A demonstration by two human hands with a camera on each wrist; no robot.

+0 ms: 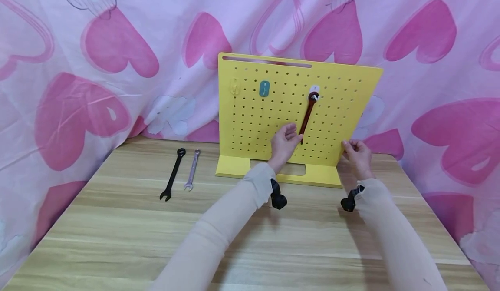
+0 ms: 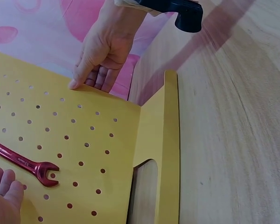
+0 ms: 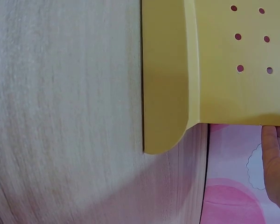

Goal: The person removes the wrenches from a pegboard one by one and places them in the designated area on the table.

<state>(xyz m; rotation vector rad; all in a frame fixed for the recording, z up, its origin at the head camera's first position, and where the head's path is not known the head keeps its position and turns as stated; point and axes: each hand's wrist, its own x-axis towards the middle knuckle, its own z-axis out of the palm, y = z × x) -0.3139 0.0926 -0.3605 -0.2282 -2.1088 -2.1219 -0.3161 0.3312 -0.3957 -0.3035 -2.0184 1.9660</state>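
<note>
A red combination wrench (image 1: pixel 307 116) hangs from a white hook (image 1: pixel 314 90) on the yellow pegboard (image 1: pixel 250 121), its ring end up and its open end down. My left hand (image 1: pixel 284 145) is at the wrench's lower part, the thumb touching it and the other fingers loosely bent beside it. In the left wrist view, the wrench's open jaw (image 2: pixel 47 174) lies against the perforated panel. My right hand (image 1: pixel 357 157) pinches the board's right edge, thumb in front and fingers behind. Part of that hand (image 3: pixel 276 170) shows in the right wrist view.
A black wrench (image 1: pixel 172 176) and a smaller silver wrench (image 1: pixel 192 170) lie on the wooden table (image 1: pixel 117 221), left of the board. A clear hook (image 1: pixel 235 86) and a teal hook (image 1: pixel 264 88) are fixed to the panel. A pink heart-patterned cloth (image 1: pixel 168 30) hangs behind.
</note>
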